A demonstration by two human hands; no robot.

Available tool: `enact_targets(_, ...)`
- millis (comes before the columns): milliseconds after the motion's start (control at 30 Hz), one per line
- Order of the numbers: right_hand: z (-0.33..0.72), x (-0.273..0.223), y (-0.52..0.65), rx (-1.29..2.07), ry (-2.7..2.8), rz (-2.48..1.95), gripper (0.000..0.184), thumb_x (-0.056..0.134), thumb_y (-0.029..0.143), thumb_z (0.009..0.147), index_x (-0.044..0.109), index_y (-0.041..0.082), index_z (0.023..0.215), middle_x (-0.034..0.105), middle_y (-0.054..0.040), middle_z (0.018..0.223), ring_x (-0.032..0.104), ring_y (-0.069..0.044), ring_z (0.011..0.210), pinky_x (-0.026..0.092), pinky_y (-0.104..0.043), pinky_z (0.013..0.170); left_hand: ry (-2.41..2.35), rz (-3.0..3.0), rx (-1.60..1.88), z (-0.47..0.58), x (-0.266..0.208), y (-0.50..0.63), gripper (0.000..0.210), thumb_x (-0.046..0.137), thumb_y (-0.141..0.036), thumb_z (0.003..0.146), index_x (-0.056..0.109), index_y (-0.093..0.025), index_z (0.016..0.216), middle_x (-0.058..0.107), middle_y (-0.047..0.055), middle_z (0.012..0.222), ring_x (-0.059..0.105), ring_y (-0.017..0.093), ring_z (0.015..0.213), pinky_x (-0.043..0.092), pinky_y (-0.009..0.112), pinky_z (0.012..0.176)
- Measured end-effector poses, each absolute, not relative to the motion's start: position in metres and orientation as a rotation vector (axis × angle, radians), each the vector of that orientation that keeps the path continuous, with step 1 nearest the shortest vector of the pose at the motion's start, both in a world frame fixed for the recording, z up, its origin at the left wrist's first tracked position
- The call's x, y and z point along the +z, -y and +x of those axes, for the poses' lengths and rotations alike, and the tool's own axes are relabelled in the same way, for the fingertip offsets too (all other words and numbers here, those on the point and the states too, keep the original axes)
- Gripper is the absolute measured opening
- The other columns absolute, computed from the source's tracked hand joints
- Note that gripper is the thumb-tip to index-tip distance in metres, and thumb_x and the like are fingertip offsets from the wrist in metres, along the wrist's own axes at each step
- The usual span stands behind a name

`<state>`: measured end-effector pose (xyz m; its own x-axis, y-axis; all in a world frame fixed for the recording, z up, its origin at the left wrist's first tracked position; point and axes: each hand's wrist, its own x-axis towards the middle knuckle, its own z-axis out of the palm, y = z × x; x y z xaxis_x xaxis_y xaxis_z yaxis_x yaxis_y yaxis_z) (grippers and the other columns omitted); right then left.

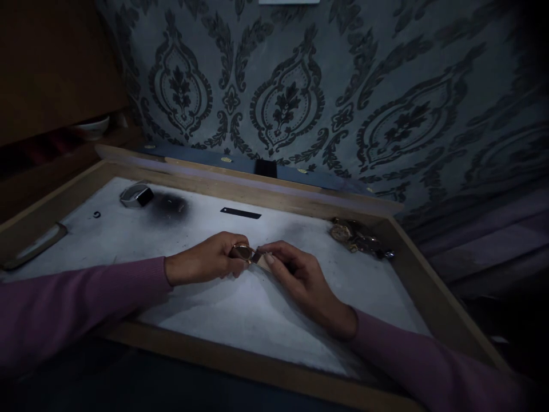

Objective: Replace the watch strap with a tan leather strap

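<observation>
Over the white floor of a shallow wooden tray, my left hand (pixel 218 256) is closed around a wristwatch (pixel 241 252) with a gold-coloured case, its dark face turned up. My right hand (pixel 300 272) pinches the watch's strap (pixel 258 257) close to the case; the part between the fingers looks brown with a paler side. Both hands nearly meet, just left of the tray's middle. The fingertips hide the far end of the strap, and dim light blurs the detail.
Wooden walls (pixel 446 303) frame the tray. A silver-grey watch with a black face (pixel 144 197) stands back left, near a small black C-shaped piece (pixel 96 214). A flat black strip (pixel 241 213) lies behind my hands. Several metal watches (pixel 358 236) are heaped back right.
</observation>
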<state>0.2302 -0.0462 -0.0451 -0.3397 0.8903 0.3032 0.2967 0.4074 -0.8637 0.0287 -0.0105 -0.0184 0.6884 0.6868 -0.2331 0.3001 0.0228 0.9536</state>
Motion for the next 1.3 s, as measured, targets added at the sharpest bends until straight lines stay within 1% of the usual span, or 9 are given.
enact_targets(367, 0.2301, -0.0459, 0.0464, 0.917, 1.844, -1.024, 0.019, 0.052, 0.023, 0.093, 0.068, 0.019, 0.101, 0.068, -0.0021, 0.077, 0.058, -0.014, 0.065, 0.045, -0.025, 0.057, -0.845, 1.570, 0.363, 0.0286, -0.0209, 0.0097, 0.006, 0.054, -0.022, 0.074, 0.050, -0.018, 0.074, 0.051, -0.006, 0.059, 0.042, 0.008, 0.050, 0.033, 0.023, 0.049)
enact_targets(567, 0.2301, -0.0455, 0.0469, 0.912, 1.846, -1.021, 0.020, 0.052, 0.025, 0.094, 0.069, 0.019, 0.102, 0.070, -0.0031, 0.080, 0.060, -0.014, 0.068, 0.046, -0.026, 0.058, -0.836, 1.570, 0.360, 0.0288, -0.0193, 0.0101, 0.007, 0.055, -0.023, 0.074, 0.049, -0.018, 0.073, 0.051, -0.006, 0.059, 0.042, 0.008, 0.050, 0.032, 0.023, 0.049)
enact_targets(867, 0.2297, -0.0453, 0.0470, 0.913, 1.850, -1.026, 0.020, 0.051, 0.023, 0.093, 0.068, 0.019, 0.102, 0.068, -0.0019, 0.075, 0.057, -0.014, 0.063, 0.044, -0.025, 0.055, -0.846, 1.571, 0.353, 0.0283, -0.0204, 0.0096, 0.006, 0.054, -0.022, 0.074, 0.050, -0.018, 0.074, 0.051, -0.006, 0.059, 0.042, 0.008, 0.050, 0.032, 0.022, 0.048)
enact_targets(1200, 0.2297, -0.0442, 0.0473, 0.931, 1.846, -1.034, 0.019, 0.051, 0.022, 0.093, 0.069, 0.020, 0.100, 0.069, -0.0022, 0.081, 0.060, -0.015, 0.068, 0.045, -0.026, 0.059, -0.834, 1.579, 0.354, 0.0281, -0.0192, 0.0095, 0.007, 0.055, -0.023, 0.074, 0.050, -0.018, 0.074, 0.051, -0.006, 0.060, 0.043, 0.008, 0.051, 0.033, 0.022, 0.049)
enact_targets(1300, 0.2300, -0.0446, 0.0470, 0.923, 1.852, -1.031, 0.020, 0.051, 0.024, 0.094, 0.069, 0.020, 0.101, 0.068, -0.0020, 0.079, 0.058, -0.014, 0.066, 0.045, -0.026, 0.058, -0.844, 1.581, 0.348, 0.0281, -0.0201, 0.0092, 0.006, 0.055, -0.023, 0.074, 0.050, -0.018, 0.075, 0.051, -0.006, 0.060, 0.043, 0.008, 0.051, 0.033, 0.022, 0.049)
